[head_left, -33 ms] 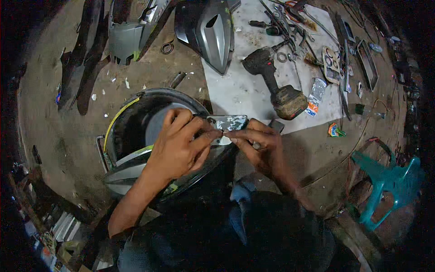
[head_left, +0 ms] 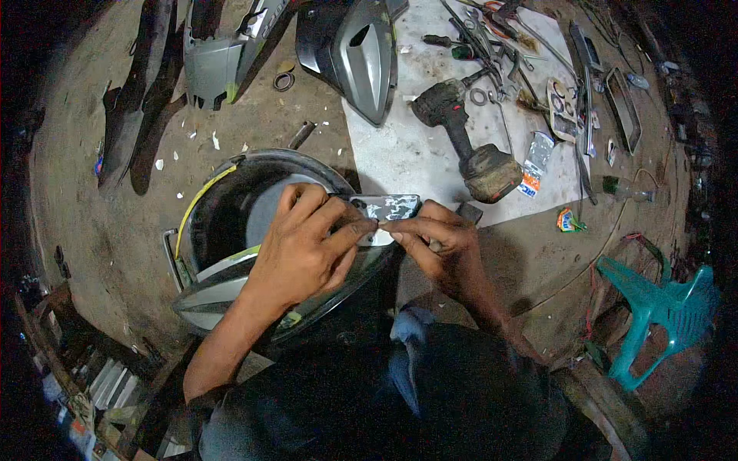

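My left hand (head_left: 304, 250) and my right hand (head_left: 444, 250) meet at the fingertips, each closed in a pinch. Whatever lies between those tips is too small to make out. Just under and behind the fingers is a flat, rounded rectangular thing like a phone (head_left: 393, 206), with a dark and pale mottled back and dark round spots at its left corner. A grey and black motorcycle body panel (head_left: 211, 301) with a yellow-green edge lies beneath my left hand and wrist. It rests across a round black tub (head_left: 311, 167), and my left hand hides part of both.
Beyond my hands, a dirty cordless impact wrench (head_left: 465, 142) lies on a white sheet (head_left: 384, 165) with several hand tools (head_left: 480, 46). Grey body panels (head_left: 365, 65) lie at the far side. A broken teal plastic chair part (head_left: 661, 307) is at the right.
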Demonstrator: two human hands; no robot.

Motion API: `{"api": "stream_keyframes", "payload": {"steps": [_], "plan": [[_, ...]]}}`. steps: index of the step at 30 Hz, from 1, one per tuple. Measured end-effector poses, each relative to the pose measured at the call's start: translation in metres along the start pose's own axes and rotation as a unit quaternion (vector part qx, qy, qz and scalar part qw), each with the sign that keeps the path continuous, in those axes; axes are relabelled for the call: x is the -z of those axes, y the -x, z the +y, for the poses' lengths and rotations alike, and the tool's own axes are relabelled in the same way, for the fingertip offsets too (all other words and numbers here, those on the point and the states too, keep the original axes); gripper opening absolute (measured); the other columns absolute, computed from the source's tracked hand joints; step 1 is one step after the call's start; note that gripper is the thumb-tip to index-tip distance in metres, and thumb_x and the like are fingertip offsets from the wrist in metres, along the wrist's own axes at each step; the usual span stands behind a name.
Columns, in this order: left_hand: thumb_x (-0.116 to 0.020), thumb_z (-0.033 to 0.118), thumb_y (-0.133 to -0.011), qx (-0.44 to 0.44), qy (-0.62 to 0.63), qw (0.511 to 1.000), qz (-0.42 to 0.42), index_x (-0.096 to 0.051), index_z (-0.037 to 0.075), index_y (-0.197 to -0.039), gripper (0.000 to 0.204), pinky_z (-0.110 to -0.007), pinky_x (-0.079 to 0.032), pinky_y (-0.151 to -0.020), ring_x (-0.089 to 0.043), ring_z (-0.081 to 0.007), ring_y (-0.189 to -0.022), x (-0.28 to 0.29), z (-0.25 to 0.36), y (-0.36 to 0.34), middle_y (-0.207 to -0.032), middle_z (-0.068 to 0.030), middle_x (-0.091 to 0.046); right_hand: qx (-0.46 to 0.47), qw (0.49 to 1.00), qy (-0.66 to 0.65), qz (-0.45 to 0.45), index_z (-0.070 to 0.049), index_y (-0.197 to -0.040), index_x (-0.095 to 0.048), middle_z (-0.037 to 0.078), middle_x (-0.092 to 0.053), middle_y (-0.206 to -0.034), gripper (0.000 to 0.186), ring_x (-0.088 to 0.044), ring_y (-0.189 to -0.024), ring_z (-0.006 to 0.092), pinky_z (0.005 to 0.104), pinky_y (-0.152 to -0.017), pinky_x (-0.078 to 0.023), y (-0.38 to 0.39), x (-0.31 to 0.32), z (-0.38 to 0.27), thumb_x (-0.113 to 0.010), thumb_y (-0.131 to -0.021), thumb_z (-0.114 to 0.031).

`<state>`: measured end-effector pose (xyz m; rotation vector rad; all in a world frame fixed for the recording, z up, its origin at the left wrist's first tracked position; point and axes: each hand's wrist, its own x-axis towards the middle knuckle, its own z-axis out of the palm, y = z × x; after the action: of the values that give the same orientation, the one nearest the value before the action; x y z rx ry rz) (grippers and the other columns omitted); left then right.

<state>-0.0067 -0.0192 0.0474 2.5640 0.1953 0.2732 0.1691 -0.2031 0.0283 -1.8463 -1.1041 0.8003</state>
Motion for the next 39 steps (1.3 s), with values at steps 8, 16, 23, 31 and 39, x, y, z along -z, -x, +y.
{"api": "stream_keyframes", "payload": {"steps": [8,16,23,31,39], "plan": [[-0.081,0.013,-0.08,-0.001,-0.013,1.0,-0.01,-0.082,0.012,-0.109,0.029,-0.046,-0.046,-0.095,-0.06,-0.0272,-0.103,0.004,0.002,0.0,-0.106,-0.0044,-0.067,0.004,1.0,0.013,-0.023,-0.01,-0.114,-0.085,0.004,-0.063,-0.081,0.021,-0.059,-0.072,0.0152,0.0332,-0.065,-0.048,-0.003,0.004,0.001,-0.079,-0.094,-0.006],[-0.081,0.013,-0.08,-0.019,0.005,1.0,0.011,-0.082,0.012,-0.107,0.028,-0.045,-0.046,-0.092,-0.06,-0.0265,-0.101,0.002,0.002,-0.002,-0.101,-0.0041,-0.066,0.018,0.998,0.006,-0.057,-0.011,-0.116,-0.085,0.004,-0.06,-0.08,0.023,-0.058,-0.074,0.0163,0.0346,-0.065,-0.046,-0.003,0.011,0.004,-0.078,-0.095,-0.005],[-0.081,0.012,-0.079,-0.023,0.023,0.999,0.006,-0.082,0.011,-0.103,0.025,-0.043,-0.046,-0.091,-0.061,-0.0253,-0.099,0.001,0.002,-0.002,-0.099,-0.0036,-0.067,0.014,0.996,-0.012,-0.083,-0.01,-0.115,-0.084,0.006,-0.065,-0.085,0.023,-0.061,-0.077,0.0178,0.0351,-0.068,-0.048,-0.003,0.016,0.005,-0.076,-0.095,-0.002],[-0.08,0.012,-0.078,-0.023,0.037,0.999,-0.002,-0.082,0.01,-0.1,0.022,-0.043,-0.046,-0.09,-0.061,-0.0253,-0.096,-0.001,0.001,-0.002,-0.098,-0.0038,-0.066,0.064,0.996,-0.004,-0.062,-0.01,-0.114,-0.084,0.008,-0.076,-0.103,0.025,-0.073,-0.096,0.0227,0.0366,-0.082,-0.058,-0.004,0.012,0.012,-0.079,-0.092,0.0],[-0.08,0.012,-0.078,-0.031,0.042,0.999,0.005,-0.08,0.008,-0.096,0.018,-0.043,-0.046,-0.087,-0.06,-0.0257,-0.096,-0.004,0.001,-0.002,-0.096,-0.0052,-0.065,0.024,0.995,-0.051,-0.082,-0.01,-0.115,-0.085,0.009,-0.077,-0.108,0.028,-0.073,-0.1,0.0231,0.0373,-0.086,-0.058,-0.004,0.016,0.007,-0.08,-0.091,0.002]]}}
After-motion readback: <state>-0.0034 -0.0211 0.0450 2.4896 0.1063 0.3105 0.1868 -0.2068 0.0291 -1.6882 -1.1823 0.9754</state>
